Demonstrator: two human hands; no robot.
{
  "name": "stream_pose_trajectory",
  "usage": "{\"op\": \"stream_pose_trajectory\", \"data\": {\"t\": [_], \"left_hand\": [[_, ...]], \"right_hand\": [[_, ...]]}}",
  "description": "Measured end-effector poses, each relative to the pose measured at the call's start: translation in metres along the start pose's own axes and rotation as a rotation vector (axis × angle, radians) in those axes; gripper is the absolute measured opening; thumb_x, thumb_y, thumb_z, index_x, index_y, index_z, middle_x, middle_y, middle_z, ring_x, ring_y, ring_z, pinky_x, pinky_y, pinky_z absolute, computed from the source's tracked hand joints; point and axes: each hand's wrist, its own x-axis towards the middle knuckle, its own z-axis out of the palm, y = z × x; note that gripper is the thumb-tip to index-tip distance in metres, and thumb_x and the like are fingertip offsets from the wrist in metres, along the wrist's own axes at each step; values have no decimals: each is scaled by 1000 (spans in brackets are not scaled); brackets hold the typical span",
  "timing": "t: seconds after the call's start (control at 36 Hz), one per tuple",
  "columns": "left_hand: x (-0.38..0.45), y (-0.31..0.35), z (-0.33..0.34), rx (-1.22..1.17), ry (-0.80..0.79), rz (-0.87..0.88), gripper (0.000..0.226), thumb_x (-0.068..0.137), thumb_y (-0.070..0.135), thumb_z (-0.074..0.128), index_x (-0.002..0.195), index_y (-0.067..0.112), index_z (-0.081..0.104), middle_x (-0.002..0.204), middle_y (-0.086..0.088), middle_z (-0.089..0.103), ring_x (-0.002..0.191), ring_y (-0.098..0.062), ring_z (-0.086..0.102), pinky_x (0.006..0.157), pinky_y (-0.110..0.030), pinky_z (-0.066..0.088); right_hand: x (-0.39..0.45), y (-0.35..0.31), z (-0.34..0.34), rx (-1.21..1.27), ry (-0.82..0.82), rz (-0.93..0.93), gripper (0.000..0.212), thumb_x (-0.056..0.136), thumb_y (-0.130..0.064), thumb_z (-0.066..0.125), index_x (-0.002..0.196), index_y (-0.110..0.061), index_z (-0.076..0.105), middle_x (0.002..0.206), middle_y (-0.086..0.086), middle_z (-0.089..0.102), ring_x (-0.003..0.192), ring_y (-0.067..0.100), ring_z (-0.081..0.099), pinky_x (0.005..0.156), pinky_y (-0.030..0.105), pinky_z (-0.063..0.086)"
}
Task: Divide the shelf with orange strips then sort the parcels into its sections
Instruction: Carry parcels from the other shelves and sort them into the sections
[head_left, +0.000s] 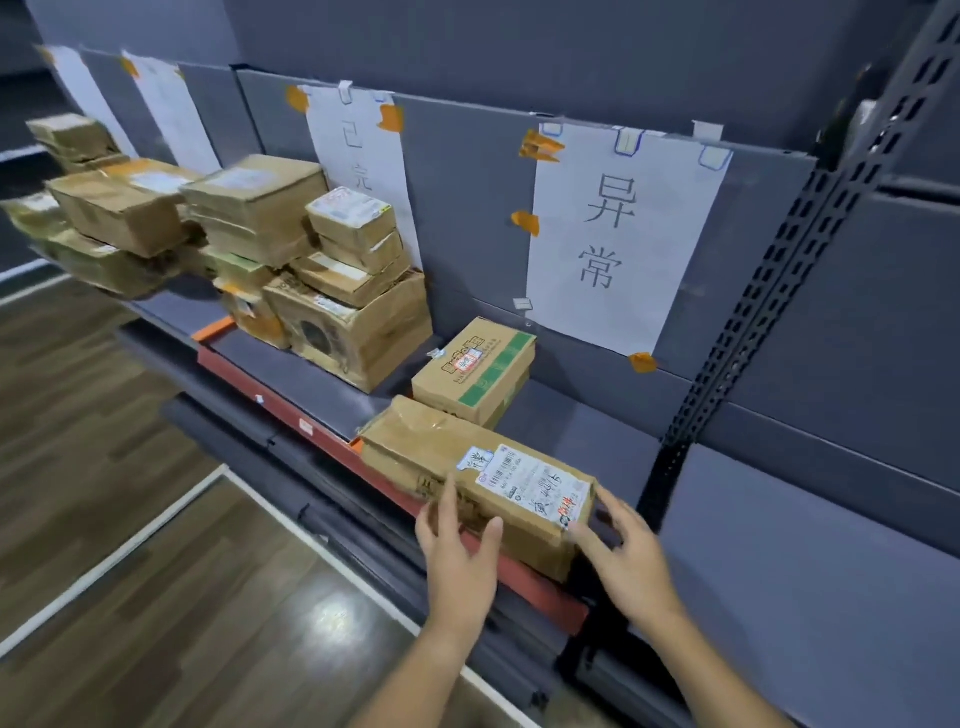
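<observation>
Wood-plank floor below; paper signs on grey backboard

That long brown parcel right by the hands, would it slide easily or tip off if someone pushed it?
The long parcel looks like stiff cardboard lying flat, so it would probably slide rather than roll. Its near end juts over the shelf's red front edge, so a pull outward might tip it off. Its creased, taped skin probably gives the hands some grip.

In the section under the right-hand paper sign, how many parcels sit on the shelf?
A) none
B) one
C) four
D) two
D: two parcels lie there, the green-striped box at the back and the long parcel in front, which the left hand and right hand flank with straight fingers below the sign.
</observation>
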Motion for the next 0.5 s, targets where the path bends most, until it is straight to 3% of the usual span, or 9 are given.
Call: {"op": "stream_pose_trajectory", "data": {"t": [0.06, 0.17, 0.19, 0.28, 0.31, 0.39, 0.44, 0.5], "left_hand": [[4, -2, -6, 37, -40, 29, 73, 95, 36, 67, 146, 65, 24, 159, 22, -2, 141, -16, 39, 114, -37, 37], [8, -8, -18, 113, -125, 135, 71, 96, 29, 66, 152, 51, 28, 162, 16, -5, 121, 36, 11, 103, -18, 26], [11, -9, -21, 126, -139, 152, 71, 96, 28, 66, 151, 51, 28, 162, 15, -3, 122, 38, 7, 103, -18, 25], [16, -7, -28, 143, -160, 170, 71, 96, 25, 66, 146, 58, 28, 162, 16, 2, 146, 12, 9, 104, -19, 27], [17, -7, -30, 138, -170, 173, 72, 96, 23, 66, 146, 59, 29, 162, 16, 3, 146, 12, 12, 103, -14, 28], [18, -8, -32, 138, -214, 158, 71, 97, 18, 65, 151, 49, 31, 163, 10, 4, 116, 41, 14, 81, 11, 25], [16, -9, -34, 150, -233, 152, 72, 97, 16, 64, 154, 44, 30, 164, 2, 6, 107, 43, 17, 76, 13, 23], [13, -8, -36, 187, -246, 165, 73, 98, 17, 63, 155, 44, 27, 164, 0, 7, 112, 33, 21, 76, 12, 24]], "right_hand": [[-10, -2, 9, -83, 1, -4, 75, 86, -33, 80, 151, -37, 42, 136, -25, 47, 125, -3, 51, 110, 24, 39], [-18, -11, 22, -93, 80, 66, 83, 87, -35, 79, 156, -38, 33, 137, -20, 44, 123, -3, 46, 107, 19, 33], [-20, -13, 25, -92, 95, 75, 82, 88, -34, 78, 157, -37, 33, 138, -18, 45, 121, -5, 44, 105, 18, 32], [-23, -14, 31, -81, 130, 103, 77, 90, -32, 77, 156, -37, 36, 143, -15, 49, 120, -4, 50, 108, 20, 37], [-25, -13, 32, -67, 142, 111, 76, 90, -31, 77, 154, -38, 38, 144, -14, 51, 122, -1, 53, 110, 23, 40], [-30, -14, 34, -80, 156, 145, 69, 91, -34, 75, 152, -36, 43, 145, -11, 53, 129, 7, 54, 114, 32, 42], [-33, -15, 34, -107, 170, 139, 65, 93, -34, 73, 151, -28, 47, 147, -13, 50, 134, 3, 46, 117, 28, 36], [-38, -16, 32, -158, 188, 138, 62, 95, -33, 71, 151, -22, 46, 148, -12, 48, 136, 2, 40, 115, 21, 29]]}}
